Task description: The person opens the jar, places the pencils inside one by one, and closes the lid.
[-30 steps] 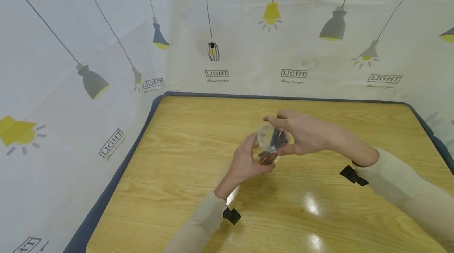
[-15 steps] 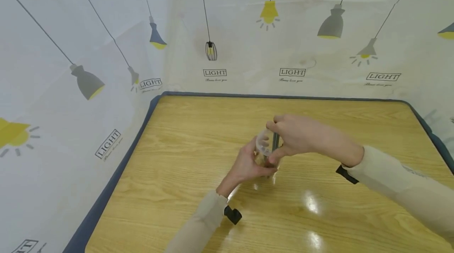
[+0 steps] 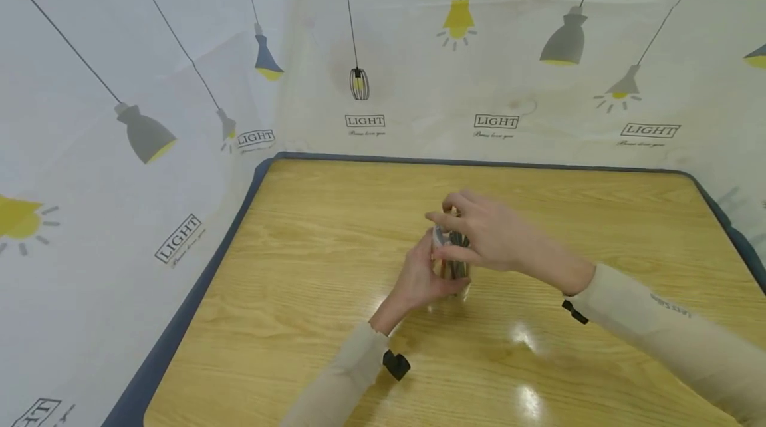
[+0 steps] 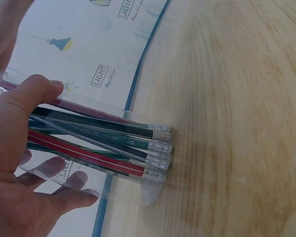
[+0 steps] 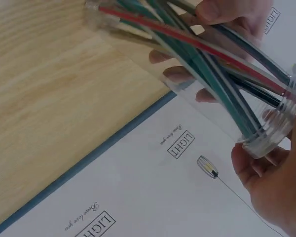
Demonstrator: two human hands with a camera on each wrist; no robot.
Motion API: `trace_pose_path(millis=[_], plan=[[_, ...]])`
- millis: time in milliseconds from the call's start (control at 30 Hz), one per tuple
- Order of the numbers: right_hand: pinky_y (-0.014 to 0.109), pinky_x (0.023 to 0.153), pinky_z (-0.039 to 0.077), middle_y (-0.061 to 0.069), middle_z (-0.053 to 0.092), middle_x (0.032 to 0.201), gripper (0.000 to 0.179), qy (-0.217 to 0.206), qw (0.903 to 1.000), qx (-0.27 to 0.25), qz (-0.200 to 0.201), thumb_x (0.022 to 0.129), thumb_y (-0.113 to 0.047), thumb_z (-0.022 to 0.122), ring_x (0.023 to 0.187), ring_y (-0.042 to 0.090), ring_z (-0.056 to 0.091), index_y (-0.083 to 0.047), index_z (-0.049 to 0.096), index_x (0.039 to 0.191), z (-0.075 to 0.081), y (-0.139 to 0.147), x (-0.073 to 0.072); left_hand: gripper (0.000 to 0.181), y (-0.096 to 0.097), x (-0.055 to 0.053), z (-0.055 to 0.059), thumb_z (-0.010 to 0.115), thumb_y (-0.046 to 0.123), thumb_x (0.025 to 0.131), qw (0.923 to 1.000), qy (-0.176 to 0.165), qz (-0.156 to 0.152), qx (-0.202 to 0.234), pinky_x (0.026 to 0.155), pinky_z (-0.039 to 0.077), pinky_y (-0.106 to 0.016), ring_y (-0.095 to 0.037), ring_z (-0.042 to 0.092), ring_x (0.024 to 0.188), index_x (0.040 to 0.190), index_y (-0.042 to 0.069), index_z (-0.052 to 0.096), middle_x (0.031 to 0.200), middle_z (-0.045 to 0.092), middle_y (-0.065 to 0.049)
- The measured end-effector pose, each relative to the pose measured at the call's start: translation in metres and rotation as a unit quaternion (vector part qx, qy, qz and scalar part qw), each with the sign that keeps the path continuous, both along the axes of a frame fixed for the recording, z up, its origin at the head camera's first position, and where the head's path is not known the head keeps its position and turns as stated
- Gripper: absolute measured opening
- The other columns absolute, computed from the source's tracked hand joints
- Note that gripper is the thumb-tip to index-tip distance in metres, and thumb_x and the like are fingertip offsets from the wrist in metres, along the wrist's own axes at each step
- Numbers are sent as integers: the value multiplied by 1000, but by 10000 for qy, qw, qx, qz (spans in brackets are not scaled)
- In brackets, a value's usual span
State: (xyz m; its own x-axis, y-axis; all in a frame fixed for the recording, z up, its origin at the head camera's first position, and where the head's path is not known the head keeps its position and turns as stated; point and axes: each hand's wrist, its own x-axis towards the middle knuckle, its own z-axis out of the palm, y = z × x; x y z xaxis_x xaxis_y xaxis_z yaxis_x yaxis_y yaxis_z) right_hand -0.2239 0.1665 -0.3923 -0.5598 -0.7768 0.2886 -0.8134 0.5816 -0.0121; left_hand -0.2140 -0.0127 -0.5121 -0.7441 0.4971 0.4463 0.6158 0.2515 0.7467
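A clear plastic jar [image 4: 152, 191] holds several pencils [image 4: 111, 140] in dark green, red and black, with their eraser ends at the jar's base in the left wrist view. My left hand [image 3: 419, 279] grips the jar round its side, thumb on one side and fingers on the other. At the top end, my right hand [image 3: 493, 234] has its fingers curled round a clear lid [image 5: 267, 142], seen best in the right wrist view. In the head view this hand covers much of the lid. The jar's base is close over the wooden table [image 3: 323, 247].
A white sheet [image 3: 413, 81] printed with lamps and the word LIGHT stands behind and to the left of the table. Dark blue edging [image 3: 383, 159] runs along the table's back and left sides.
My right hand has shifted left over the jar's top and its fingers have changed position. The jar has been tipped more upright, while my left hand keeps nearly the same place.
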Motion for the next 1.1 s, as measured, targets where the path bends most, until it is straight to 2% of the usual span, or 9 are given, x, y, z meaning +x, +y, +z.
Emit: trace_pose_path(millis=[167, 300, 500, 667, 733, 833, 933, 1000, 1100], plan=[[41, 78, 48, 17, 57, 115, 60, -351, 9984, -198, 404, 106, -46, 41, 96, 27, 51, 3, 56, 139, 3, 2, 4, 88, -1, -2, -2, 87, 12, 77, 9997, 158, -93, 137, 94, 50, -33, -19, 55, 119, 149, 12, 36, 136, 54, -8], [39, 75, 47, 19, 55, 116, 61, -824, 9956, 159, 423, 94, -29, 59, 93, 26, 47, 10, 49, 141, 19, 2, 9, 92, 0, -1, -2, 87, 11, 76, 9992, 231, -164, 274, 98, 48, -34, -18, 54, 122, 151, 13, 35, 137, 53, -8], [37, 68, 48, 19, 57, 105, 65, -965, 9918, 825, -117, 96, -38, 65, 83, 24, 50, 15, 54, 132, 30, -6, 12, 91, 1, 1, -3, 88, 8, 75, 9988, 208, -168, 413, 102, 45, -35, -21, 53, 125, 150, 9, 36, 138, 53, -12], [34, 52, 51, 16, 61, 84, 66, -744, 9871, 855, -1133, 91, -61, 63, 67, 22, 56, 4, 70, 87, 26, -14, 12, 90, 2, 2, -4, 88, 9, 74, 9994, 165, 17, 307, 104, 44, -34, -20, 51, 127, 148, 10, 38, 139, 53, -11], [31, 45, 46, 9, 57, 68, 65, -574, 9872, 756, -1280, 89, -65, 62, 57, 18, 51, -6, 59, 62, 24, -16, 13, 88, 3, 2, -3, 88, 9, 74, 9995, 180, 79, 248, 102, 44, -33, -19, 52, 125, 147, 10, 39, 138, 54, -10], [28, 41, 37, 1, 44, 54, 67, -447, 9893, 589, -1259, 90, -62, 64, 48, 14, 41, -16, 39, 49, 21, -16, 15, 85, 4, 2, -3, 89, 9, 73, 9994, 190, 121, 254, 101, 45, -32, -18, 53, 123, 144, 9, 42, 136, 55, -9], [34, 47, 46, 9, 55, 65, 62, -575, 9887, 560, -1269, 91, -60, 64, 55, 19, 51, -7, 55, 60, 24, -13, 17, 84, 4, 3, -4, 89, 9, 73, 9993, 232, 161, 228, 101, 46, -31, -18, 54, 122, 143, 8, 42, 135, 56, -10], [42, 59, 54, 21, 63, 86, 65, -751, 9861, 642, -1337, 92, -60, 63, 71, 28, 61, 5, 69, 87, 26, -11, 19, 85, 4, 3, -4, 89, 10, 73, 9994, 223, 185, 186, 102, 45, -32, -19, 54, 123, 144, 8, 42, 135, 55, -9], [45, 67, 55, 26, 59, 104, 81, -970, 9844, 729, -1271, 90, -60, 66, 83, 31, 61, 11, 60, 128, 29, -9, 22, 88, 4, 4, -3, 89, 11, 74, 9996, 160, 177, 172, 103, 44, -34, -20, 53, 125, 146, 8, 39, 137, 55, -10]])
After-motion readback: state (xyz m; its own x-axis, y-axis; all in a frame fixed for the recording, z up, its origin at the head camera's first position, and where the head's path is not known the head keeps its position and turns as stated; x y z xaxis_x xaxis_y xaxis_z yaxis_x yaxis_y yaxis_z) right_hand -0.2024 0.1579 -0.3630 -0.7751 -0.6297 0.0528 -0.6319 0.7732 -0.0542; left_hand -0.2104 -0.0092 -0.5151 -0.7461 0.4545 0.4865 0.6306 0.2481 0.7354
